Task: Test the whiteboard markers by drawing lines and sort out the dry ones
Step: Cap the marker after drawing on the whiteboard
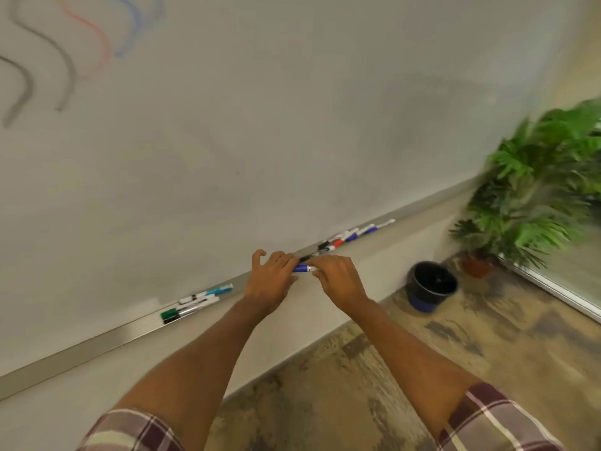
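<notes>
Currently, both hands meet just above the marker tray (97,340), at its middle stretch. The left hand (271,281) has its fingers curled over the blue end of a blue marker (300,268), thumb lifted clear and apart. The right hand (338,281) pinches the marker's pale end with bunched fingertips. The marker lies roughly level between the two hands, held off the tray; whether its cap is on cannot be told.

On the tray, left of the hands, a cluster of markers (195,302) lies lengthwise, with green, black and light blue ends showing. Right of the hands lies a second cluster (351,237), with black, red and blue ends.

Above the tray, the whiteboard (292,125) carries wavy test lines (65,60) at its upper left – grey, red, blue. Below the tray's right end, a black bin (431,286) stands on the floor, with a potted plant (546,190) further right.
</notes>
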Tool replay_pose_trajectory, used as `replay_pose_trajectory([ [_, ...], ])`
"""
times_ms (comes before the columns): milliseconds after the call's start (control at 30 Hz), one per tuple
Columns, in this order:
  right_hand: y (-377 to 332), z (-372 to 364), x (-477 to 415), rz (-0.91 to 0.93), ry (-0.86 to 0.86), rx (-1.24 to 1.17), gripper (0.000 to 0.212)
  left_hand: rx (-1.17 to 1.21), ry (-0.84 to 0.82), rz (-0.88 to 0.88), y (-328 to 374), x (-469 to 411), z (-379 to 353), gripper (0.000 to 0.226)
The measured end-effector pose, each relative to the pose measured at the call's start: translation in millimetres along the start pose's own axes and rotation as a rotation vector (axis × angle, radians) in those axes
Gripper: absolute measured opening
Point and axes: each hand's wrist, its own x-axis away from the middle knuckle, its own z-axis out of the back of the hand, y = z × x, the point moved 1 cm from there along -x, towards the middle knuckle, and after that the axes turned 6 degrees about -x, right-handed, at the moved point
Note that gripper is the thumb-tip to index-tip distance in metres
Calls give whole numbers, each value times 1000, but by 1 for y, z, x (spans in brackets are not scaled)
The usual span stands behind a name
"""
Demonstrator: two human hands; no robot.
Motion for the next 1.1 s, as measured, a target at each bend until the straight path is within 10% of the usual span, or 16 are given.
replay_pose_trajectory([
  [533, 185, 75, 117, -588, 7, 178, 42, 177, -468, -260, 220, -115, -80, 67],
  [1100, 385, 113, 50, -845, 49, 166, 42, 280, -486, -446, 316, -330, -198, 66],
])
